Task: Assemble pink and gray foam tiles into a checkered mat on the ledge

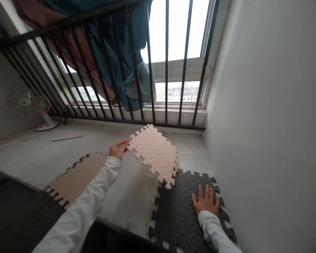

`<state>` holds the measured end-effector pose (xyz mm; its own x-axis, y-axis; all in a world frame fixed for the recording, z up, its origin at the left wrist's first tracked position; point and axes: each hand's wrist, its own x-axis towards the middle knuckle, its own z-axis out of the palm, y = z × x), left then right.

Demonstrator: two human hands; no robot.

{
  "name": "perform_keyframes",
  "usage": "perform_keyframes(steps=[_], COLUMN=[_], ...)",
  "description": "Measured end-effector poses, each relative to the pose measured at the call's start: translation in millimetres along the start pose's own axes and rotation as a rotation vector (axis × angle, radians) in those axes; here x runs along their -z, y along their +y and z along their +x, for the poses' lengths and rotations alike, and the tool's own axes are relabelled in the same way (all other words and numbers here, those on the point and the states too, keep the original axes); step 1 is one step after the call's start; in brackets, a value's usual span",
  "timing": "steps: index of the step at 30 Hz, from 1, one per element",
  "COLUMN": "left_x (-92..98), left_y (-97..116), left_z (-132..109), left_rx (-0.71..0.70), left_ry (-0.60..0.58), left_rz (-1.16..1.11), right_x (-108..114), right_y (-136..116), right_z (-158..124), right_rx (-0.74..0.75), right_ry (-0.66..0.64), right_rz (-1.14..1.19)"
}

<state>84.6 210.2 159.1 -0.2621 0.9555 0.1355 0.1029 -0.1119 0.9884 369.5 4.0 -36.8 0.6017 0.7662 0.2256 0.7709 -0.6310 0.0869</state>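
Note:
A light pink foam tile with jigsaw edges is tilted up off the floor. My left hand pinches it at its left corner. The tile's lower right corner overlaps the top left edge of a dark grey foam tile. That grey tile lies beside the right wall, and my right hand rests flat on it with the fingers spread. Left of my left forearm, a tan foam tile lies on the floor, partly hidden by my sleeve.
Beyond the pale floor surface stands a black metal railing before windows with blue and pink curtains. A white fan is at the far left, with a thin strip near it. A white wall bounds the right.

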Motion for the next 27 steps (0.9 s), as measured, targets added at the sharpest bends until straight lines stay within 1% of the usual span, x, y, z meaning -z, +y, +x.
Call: perform_keyframes(steps=[2, 3, 4, 5, 6, 7, 8, 9, 10, 11, 12, 13, 15, 16, 18, 19, 20, 21, 22, 24, 26, 27], left_x=[86.1, 130.1, 172.7, 212.2, 246.9, 275.2, 295.5, 307.0, 309.0, 301.9, 286.4, 264.0, 205.9, 174.2, 114.9, 89.9, 69.0, 52.3, 39.5, 23.3, 14.8, 11.9], left_y=[9.6, 10.0, 7.1, 1.2, -7.6, -18.8, -31.7, -45.8, -60.3, -74.6, -88.2, -100.9, -122.4, -130.8, -142.2, -145.1, -146.2, -146.0, -144.7, -141.0, -138.0, -137.1], left_z=[11.4, 15.4, 18.4, 20.2, 20.4, 18.4, 13.6, 5.5, -6.2, -21.7, -40.7, -62.7, -111.7, -136.5, -181.1, -199.3, -214.4, -226.6, -236.2, -250.0, -259.4, -263.1], left_rx=[0.023, 0.018, 0.023, 0.061, 0.153, 0.243, 0.323, 0.39, 0.416, 0.403, 0.395, 0.4, 0.331, 0.331, 0.376, 0.403, 0.378, 0.296, 0.218, 0.083, 0.044, 0.046], left_ry=[0.114, 0.186, 0.255, 0.331, 0.432, 0.558, 0.59, 0.573, 0.546, 0.465, 0.411, 0.31, -0.001, -0.153, -0.312, -0.373, -0.415, -0.435, -0.451, -0.473, -0.478, -0.455], left_rz=[0.146, 0.256, 0.392, 0.531, 0.649, 0.721, 0.744, 0.731, 0.711, 0.682, 0.654, 0.593, 0.412, 0.338, 0.265, 0.303, 0.399, 0.498, 0.605, 0.779, 0.867, 0.872], right_x=[0.8, 1.0, 1.3, 1.7, 2.3, 3.0, 3.9, 4.9, 6.0, 7.0, 8.0, 8.9, 10.5, 11.2, 12.7, 13.7, 14.8, 16.1, 17.6, 20.4, 22.0, 22.0], right_y=[-0.1, -0.1, -0.1, -0.1, -0.2, -0.3, -0.5, -0.7, -0.9, -1.1, -1.3, -1.3, -0.6, 0.2, 3.2, 5.5, 8.4, 11.9, 16.0, 25.9, 37.7, 44.2], right_z=[0.2, 0.5, 0.7, 1.0, 1.2, 1.4, 1.6, 1.5, 1.4, 1.2, 1.0, 1.0, 2.2, 3.8, 8.5, 10.9, 12.6, 12.5, 9.8, -6.0, -37.5, -58.1], right_rx=[-0.003, -0.002, -0.001, -0.002, -0.005, -0.008, -0.009, -0.009, -0.01, -0.01, -0.01, -0.013, -0.02, -0.025, -0.035, -0.041, -0.051, -0.07, -0.09, -0.126, -0.121, -0.087], right_ry=[-0.005, -0.007, -0.006, -0.004, -0.004, -0.007, -0.015, -0.026, -0.038, -0.048, -0.056, -0.061, -0.067, -0.073, -0.1, -0.114, -0.12, -0.11, -0.084, -0.002, 0.074, 0.093], right_rz=[0.002, 0.003, 0.002, 0.0, -0.001, 0.001, 0.007, 0.016, 0.027, 0.037, 0.046, 0.055, 0.082, 0.107, 0.192, 0.257, 0.34, 0.441, 0.554, 0.785, 0.963, 1.018])
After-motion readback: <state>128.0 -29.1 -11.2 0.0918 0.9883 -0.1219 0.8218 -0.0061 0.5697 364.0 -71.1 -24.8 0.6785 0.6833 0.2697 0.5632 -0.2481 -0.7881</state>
